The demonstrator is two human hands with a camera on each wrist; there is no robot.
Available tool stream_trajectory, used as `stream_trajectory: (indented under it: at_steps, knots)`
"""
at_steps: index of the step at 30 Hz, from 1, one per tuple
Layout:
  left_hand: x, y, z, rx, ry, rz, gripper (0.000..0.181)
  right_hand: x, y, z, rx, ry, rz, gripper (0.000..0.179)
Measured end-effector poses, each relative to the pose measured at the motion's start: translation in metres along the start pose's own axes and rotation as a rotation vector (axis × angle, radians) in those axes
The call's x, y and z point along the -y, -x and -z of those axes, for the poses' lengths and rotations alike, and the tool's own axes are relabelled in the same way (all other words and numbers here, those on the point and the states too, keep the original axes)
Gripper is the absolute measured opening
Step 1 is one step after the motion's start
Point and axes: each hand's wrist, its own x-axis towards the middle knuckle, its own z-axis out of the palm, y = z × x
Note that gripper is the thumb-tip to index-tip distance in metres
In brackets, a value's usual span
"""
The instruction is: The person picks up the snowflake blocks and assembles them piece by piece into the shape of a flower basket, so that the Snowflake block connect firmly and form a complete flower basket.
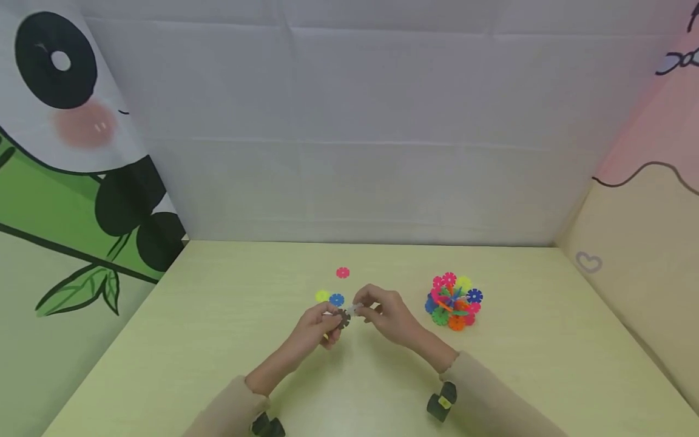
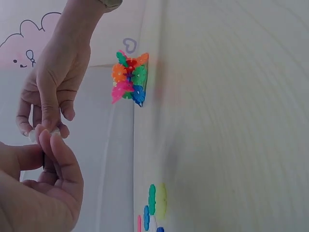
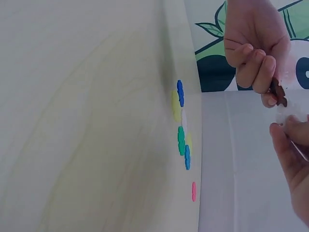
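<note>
My left hand (image 1: 319, 325) pinches a brown snowflake disc (image 1: 343, 318) between thumb and fingers. Opposite it, my right hand (image 1: 389, 312) pinches a clear, whitish snowflake disc (image 1: 352, 309). The two discs meet edge to edge above the table; whether their slots are joined I cannot tell. In the right wrist view the brown disc (image 3: 278, 93) sticks out from the left fingers, and the clear disc (image 3: 288, 114) lies against the right fingertips. From the left wrist the fingers mostly hide both discs.
Loose discs lie behind the hands: a pink one (image 1: 343, 272), a yellow one (image 1: 323, 295) and a blue one (image 1: 336, 300). The right wrist view also shows a green disc (image 3: 181, 140). A multicoloured ball of joined discs (image 1: 454, 301) sits to the right on the pale table (image 1: 246, 279).
</note>
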Motion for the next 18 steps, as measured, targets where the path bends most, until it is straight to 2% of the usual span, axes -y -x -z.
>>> stream_trajectory:
  at_steps: [6, 12, 15, 18]
  knots:
    - [0.004, 0.0, -0.003, 0.008, 0.055, 0.021, 0.009, 0.0, 0.0, 0.001, 0.016, 0.007, 0.03, 0.012]
    - [0.007, 0.001, -0.003, 0.037, 0.111, 0.046, 0.009, -0.002, 0.0, 0.001, 0.04, -0.068, 0.004, 0.012]
    - [0.007, 0.001, -0.003, 0.034, 0.083, 0.039, 0.01, -0.005, -0.002, 0.001, 0.072, -0.077, -0.001, 0.013]
    - [0.006, 0.0, 0.001, 0.004, 0.008, 0.054, 0.011, -0.012, -0.008, 0.002, 0.153, -0.075, -0.022, 0.013]
